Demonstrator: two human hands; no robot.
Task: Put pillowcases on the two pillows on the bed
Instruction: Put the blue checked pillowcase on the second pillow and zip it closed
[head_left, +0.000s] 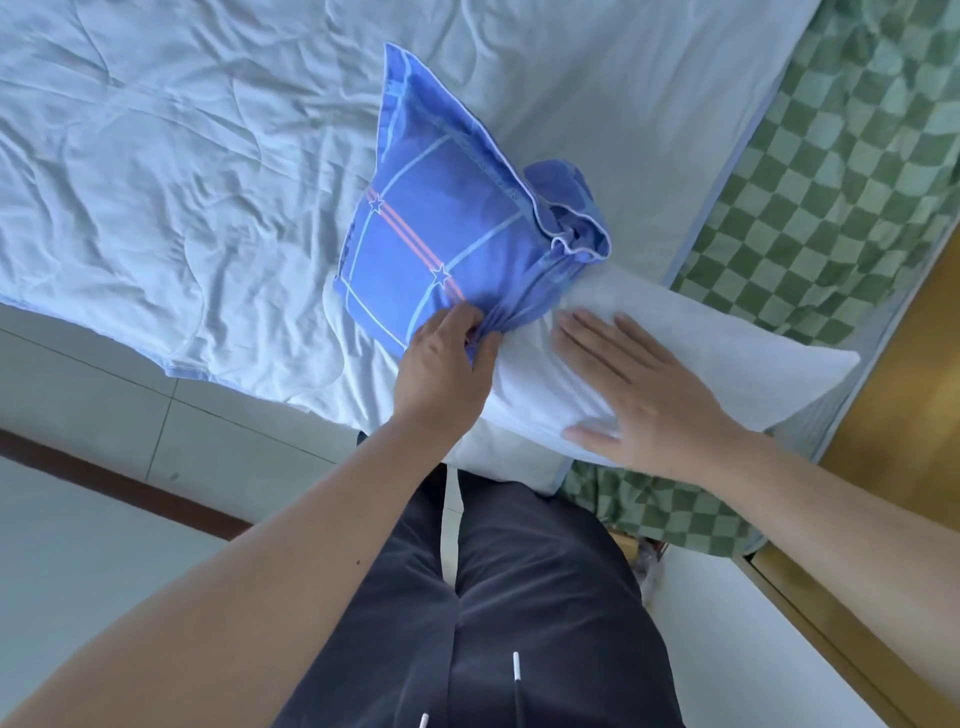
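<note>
Blue pillowcase (441, 228) bunched in the left hand (447, 364); right hand (639, 384) lies flat on the white pillow (727, 353).

My left hand (448, 364) pinches bunched edge of blue pillowcase (436, 228), case partly drawn over one end of white pillow (727, 364). My right hand (644, 389) lies flat on bare pillow, fingers straight. Pillow rests at bed edge on pale blue sheet (182, 156). Green checkered blanket (841, 182) beside. Dark trousers (519, 613) below.
</note>
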